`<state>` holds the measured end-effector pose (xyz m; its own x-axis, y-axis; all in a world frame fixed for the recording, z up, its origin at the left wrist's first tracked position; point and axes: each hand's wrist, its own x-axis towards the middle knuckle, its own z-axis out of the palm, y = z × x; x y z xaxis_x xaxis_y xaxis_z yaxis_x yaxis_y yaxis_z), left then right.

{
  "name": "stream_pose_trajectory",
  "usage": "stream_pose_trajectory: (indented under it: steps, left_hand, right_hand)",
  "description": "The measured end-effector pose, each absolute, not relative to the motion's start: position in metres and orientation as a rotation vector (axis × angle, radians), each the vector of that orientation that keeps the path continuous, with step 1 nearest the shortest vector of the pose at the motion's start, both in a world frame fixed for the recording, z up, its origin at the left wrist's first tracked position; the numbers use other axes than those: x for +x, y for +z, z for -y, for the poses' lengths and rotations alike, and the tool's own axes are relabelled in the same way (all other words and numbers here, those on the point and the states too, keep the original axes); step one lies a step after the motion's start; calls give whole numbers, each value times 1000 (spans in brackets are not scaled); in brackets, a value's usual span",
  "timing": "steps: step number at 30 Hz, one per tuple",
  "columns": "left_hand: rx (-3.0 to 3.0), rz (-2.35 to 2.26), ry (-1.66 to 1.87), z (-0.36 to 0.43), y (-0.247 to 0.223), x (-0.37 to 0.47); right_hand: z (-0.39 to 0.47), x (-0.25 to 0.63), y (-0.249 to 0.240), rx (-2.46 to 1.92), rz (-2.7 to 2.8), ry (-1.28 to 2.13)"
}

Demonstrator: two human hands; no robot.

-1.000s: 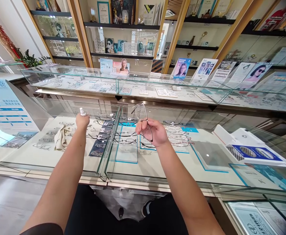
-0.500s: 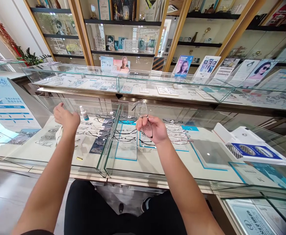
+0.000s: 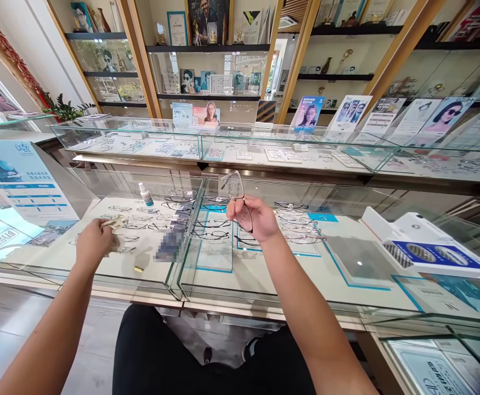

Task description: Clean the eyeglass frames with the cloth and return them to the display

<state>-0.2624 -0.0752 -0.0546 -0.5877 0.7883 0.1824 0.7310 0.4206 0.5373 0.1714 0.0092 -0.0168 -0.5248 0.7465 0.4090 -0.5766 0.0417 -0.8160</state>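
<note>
My right hand [image 3: 260, 218] holds a pair of thin-framed glasses [image 3: 235, 185] up above the glass counter, its fingers closed round one lens and the bridge. At the left, my left hand [image 3: 95, 241] pinches a pale yellowish cloth [image 3: 115, 221] over the counter top. A white spray bottle with a blue-green label [image 3: 145, 195] stands behind the cloth. Rows of glasses [image 3: 213, 224] lie between my hands, and a small yellow object [image 3: 138, 269] lies near the front edge.
An open white box with a blue panel [image 3: 433, 253] is at the right. A blue and white display sign [image 3: 21, 181] stands at the far left. Behind runs a second glass showcase [image 3: 141, 145] with cards on top, and shelves [image 3: 207, 48] rise beyond it.
My left hand has moved down and to the left, and the cloth now shows in its fingers. My right hand still holds the glasses in nearly the same place. The view has tilted slightly.
</note>
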Motion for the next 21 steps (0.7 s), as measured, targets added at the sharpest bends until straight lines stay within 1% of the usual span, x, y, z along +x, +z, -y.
stream_pose_trajectory:
  steps: [2, 4, 8, 9, 12, 15, 21]
  left_hand:
    - [1294, -2440, 1103, 74, -44, -246]
    - [1268, -2219, 1264, 69, -31, -222]
    - [1287, -1817, 1375, 53, -3, -159]
    - [1282, -1641, 1410, 49, 2, -142]
    - [1353, -1337, 1416, 37, 14, -93]
    - [1449, -1181, 1349, 28, 18, -56]
    - [1633, -1008, 1371, 11, 11, -28]
  right_hand:
    - [-10, 171, -17, -214, 1329, 1669]
    - [-10, 172, -17, -227, 1335, 1664]
    - [-11, 173, -18, -251, 1330, 1652]
    - [-11, 174, -18, -255, 1328, 1651]
    - [-12, 174, -18, -254, 1321, 1659]
    - [-12, 174, -16, -278, 1319, 1639]
    - [-14, 171, -15, -385, 1322, 1539]
